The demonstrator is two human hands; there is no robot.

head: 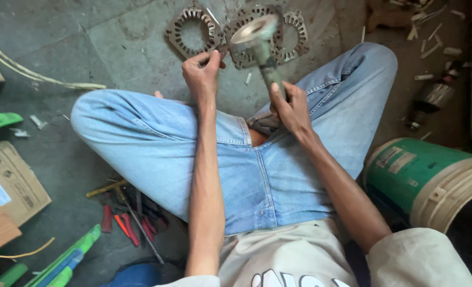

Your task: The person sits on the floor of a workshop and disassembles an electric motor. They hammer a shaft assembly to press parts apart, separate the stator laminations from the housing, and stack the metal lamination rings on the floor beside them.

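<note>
Seated cross-legged on floor: right hand (pixel 292 106) gripping raised hammer (pixel 257 40), left hand (pixel 201 72) pinching small metal piece (pixel 222 51); toothed rings (pixel 193 32) lying flat nearby, strike apparently pending.

Held upright in the right hand (pixel 292 109) by its dark handle: a hammer (pixel 257 45) with a broad, pale, blurred round head, raised above the floor between the knees. Pinched in the left hand (pixel 201 72): a small dark piece, too hidden to tell. Lay flat on the floor just beyond both hands: toothed metal rings (pixel 185 29), rusty brown, overlapping.
</note>
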